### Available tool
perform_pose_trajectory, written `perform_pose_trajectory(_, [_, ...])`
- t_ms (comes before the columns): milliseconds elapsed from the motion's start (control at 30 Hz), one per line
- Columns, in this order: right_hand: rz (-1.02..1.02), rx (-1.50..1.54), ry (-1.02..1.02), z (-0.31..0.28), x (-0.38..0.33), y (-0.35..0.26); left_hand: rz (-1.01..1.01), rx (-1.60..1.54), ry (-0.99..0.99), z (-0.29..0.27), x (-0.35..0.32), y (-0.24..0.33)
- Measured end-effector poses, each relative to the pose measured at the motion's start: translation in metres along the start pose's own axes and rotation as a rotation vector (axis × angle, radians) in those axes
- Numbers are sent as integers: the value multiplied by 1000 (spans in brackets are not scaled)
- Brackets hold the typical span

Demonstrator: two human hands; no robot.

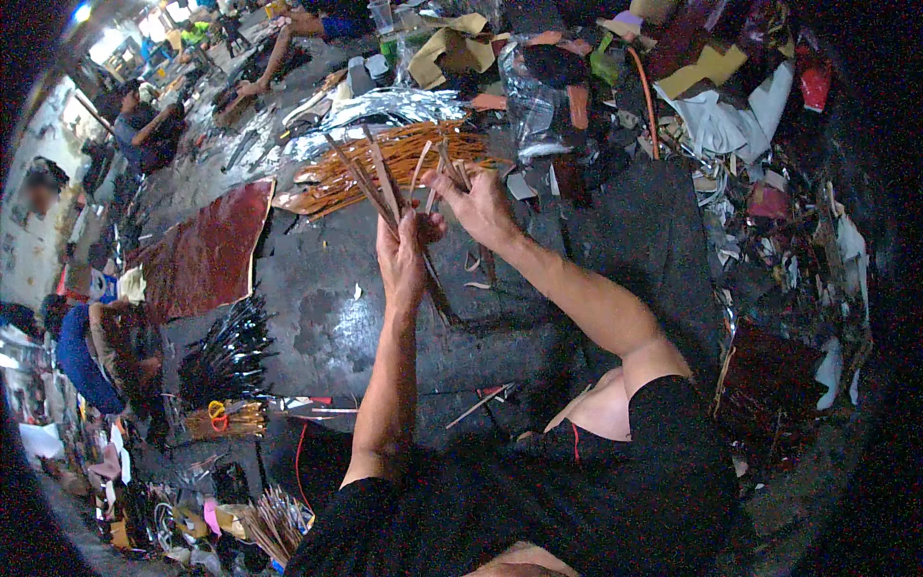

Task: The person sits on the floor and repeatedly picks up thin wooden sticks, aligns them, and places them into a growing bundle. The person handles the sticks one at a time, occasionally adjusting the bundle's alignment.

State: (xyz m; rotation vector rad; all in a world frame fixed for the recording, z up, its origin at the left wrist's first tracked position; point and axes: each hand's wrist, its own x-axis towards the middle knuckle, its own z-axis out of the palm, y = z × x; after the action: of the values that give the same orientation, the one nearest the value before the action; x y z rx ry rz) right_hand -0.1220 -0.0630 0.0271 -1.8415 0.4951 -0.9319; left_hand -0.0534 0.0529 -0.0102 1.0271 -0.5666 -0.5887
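Note:
My left hand is closed round a bundle of thin brown strips, whose ends fan out above and hang below the fist. Just to its right, my right hand grips more brown strips between thumb and fingers. A pale curled strip stands up between the two hands. Beyond them lies a heap of orange-brown strips, with a pile of silvery strips behind it. The dark work surface spreads out below my hands.
On the left lie a dark red sheet, a bundle of black strips and yellow-handled scissors. Scrap heaps line the right side. Clear plastic wrapping lies at the back. Other people sit at the far left.

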Motion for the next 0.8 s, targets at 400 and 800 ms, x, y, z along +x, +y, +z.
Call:
perform_pose_trajectory(400, [53,674,179,-65,28,-22,73,61,221,-67,23,24])
perform_pose_trajectory(800, [-250,177,223,-3,12,14,-3,-26,6,6,0,-3])
